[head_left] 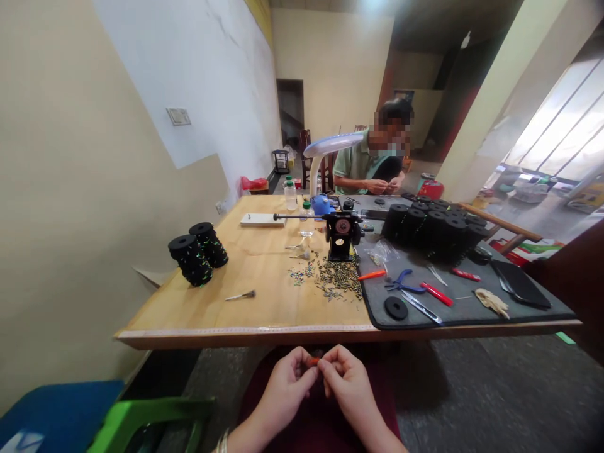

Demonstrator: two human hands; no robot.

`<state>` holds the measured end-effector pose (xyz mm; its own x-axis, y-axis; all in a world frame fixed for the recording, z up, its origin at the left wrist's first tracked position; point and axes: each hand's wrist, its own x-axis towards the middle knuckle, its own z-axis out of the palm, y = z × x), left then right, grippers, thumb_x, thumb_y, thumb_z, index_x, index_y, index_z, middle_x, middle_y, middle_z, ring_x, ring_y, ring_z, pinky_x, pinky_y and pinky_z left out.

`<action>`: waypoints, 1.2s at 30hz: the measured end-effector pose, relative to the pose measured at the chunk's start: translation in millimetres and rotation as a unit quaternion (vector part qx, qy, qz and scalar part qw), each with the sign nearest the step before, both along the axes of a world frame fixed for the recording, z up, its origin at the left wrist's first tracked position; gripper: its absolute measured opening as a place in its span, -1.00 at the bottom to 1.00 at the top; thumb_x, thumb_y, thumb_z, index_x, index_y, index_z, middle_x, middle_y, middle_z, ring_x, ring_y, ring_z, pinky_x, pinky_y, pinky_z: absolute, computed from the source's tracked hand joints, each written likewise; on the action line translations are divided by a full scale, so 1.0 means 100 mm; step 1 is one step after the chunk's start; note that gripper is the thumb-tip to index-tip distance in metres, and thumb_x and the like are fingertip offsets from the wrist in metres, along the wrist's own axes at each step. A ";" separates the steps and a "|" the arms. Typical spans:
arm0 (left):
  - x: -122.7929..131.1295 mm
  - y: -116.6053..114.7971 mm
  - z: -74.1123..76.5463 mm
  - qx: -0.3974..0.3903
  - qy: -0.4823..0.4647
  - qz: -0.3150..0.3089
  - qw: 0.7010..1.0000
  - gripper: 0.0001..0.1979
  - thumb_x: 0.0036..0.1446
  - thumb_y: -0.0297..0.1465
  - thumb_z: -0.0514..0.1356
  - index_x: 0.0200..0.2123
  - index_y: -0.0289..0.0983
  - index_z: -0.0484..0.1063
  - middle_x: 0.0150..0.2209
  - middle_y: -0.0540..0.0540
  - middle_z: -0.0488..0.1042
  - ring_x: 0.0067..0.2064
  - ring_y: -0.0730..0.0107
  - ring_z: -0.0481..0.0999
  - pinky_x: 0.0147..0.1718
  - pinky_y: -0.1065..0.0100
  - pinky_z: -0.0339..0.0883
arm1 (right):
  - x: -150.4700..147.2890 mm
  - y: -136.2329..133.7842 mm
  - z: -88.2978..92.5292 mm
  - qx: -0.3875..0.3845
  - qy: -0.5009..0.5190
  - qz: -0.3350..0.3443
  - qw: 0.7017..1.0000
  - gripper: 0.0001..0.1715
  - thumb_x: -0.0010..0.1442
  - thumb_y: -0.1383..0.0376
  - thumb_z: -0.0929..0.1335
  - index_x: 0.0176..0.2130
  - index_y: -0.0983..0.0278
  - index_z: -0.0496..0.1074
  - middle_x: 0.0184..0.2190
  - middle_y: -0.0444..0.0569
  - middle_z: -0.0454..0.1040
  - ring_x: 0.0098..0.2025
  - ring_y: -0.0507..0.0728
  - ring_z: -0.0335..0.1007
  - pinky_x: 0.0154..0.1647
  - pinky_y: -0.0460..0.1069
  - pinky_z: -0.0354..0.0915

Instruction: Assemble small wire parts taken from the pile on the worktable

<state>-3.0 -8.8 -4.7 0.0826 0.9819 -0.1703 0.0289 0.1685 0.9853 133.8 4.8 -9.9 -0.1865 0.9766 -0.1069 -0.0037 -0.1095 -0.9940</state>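
My left hand [293,385] and my right hand [348,380] meet in front of the table's near edge, above my lap. Between their pinched fingertips is a small orange-red piece [313,361], mostly covered by the fingers, so its kind does not show. Both hands are closed on it, thumbs against forefingers. On the table beyond, a black hand-cranked winding machine [340,236] with a long rod stands behind a heap of small dark and yellowish pieces [338,277]. A brush [240,296] lies to the left of the heap.
Two black spools [191,261] stand at the left, and many more [425,226] crowd the grey mat [377,314]. On the mat lie blue pliers [406,282], tweezers [421,307] and a red-handled tool [436,294]. A lamp [325,146] and a co-worker [352,167] are across the table. A green stool [141,415] is at lower left.
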 end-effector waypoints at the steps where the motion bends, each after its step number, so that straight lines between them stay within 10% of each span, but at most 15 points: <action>1: 0.01 -0.01 0.00 0.005 0.007 0.001 1.000 -0.77 0.02 -0.29 0.21 -0.50 -0.27 0.24 -0.55 0.08 0.28 -0.56 0.53 0.26 -0.62 0.48 0.18 | 0.00 0.00 0.00 0.004 -0.006 0.000 1.000 -0.64 0.07 0.06 0.37 -0.50 0.28 0.28 -0.77 -0.27 0.23 -0.72 -0.07 0.07 -0.66 -0.15 -0.03; 21: 0.06 -0.01 0.05 -0.115 -0.213 0.000 0.970 -0.70 -0.09 -0.36 0.34 -0.32 -0.29 0.31 -0.40 0.00 0.44 -0.42 0.46 0.49 -0.46 0.45 0.35 | 0.02 0.00 -0.09 -0.036 0.050 -0.005 0.998 -0.58 0.02 0.01 0.39 -0.50 0.26 0.25 -0.79 -0.31 0.20 -0.75 -0.09 0.02 -0.69 -0.17 -0.06; 36: 0.04 0.03 -0.01 -0.097 -0.190 0.026 0.977 -0.76 -0.10 -0.31 0.34 -0.47 -0.32 0.37 -0.52 0.04 0.37 -0.49 0.50 0.37 -0.51 0.45 0.25 | 0.06 -0.10 -0.03 -0.090 0.015 0.027 0.995 -0.57 0.03 -0.03 0.35 -0.52 0.26 0.24 -0.82 -0.30 0.22 -0.77 -0.11 -0.11 -0.72 -0.16 -0.18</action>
